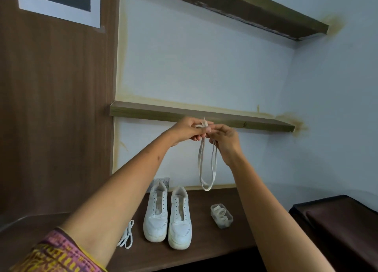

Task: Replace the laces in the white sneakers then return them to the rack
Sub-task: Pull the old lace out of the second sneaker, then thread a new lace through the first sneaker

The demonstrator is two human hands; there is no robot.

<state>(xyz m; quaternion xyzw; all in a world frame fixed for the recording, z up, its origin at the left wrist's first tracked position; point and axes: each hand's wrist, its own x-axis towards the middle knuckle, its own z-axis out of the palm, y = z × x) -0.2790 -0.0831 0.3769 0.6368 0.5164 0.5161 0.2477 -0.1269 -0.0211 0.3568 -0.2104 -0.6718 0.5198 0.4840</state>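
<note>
- Sneakers (167, 214) sit side by side on the dark surface (204, 249), toes toward the camera, eyelets bare, no laces in either one.
- Both hands are raised well above the sneakers, about level with the lower shelf (266, 122). The left hand (185, 131) and right hand (225, 143) are touching each other, both pinching the top of one lace (206, 165).
- That lace hangs straight down in a long loop, its bottom ending just above and behind the right-side sneaker. So its long axis is vertical, and the shoes lie straight below the hands.
- Right of the sneakers there's a small clear container (222, 215) with what looks like another coiled lace inside.
- Left of the sneakers, a loose lace bundle (126, 235) lies on the surface, probably the old ones.
- My guess: the lace gets untangled, then comes down to the eyelets.
</note>
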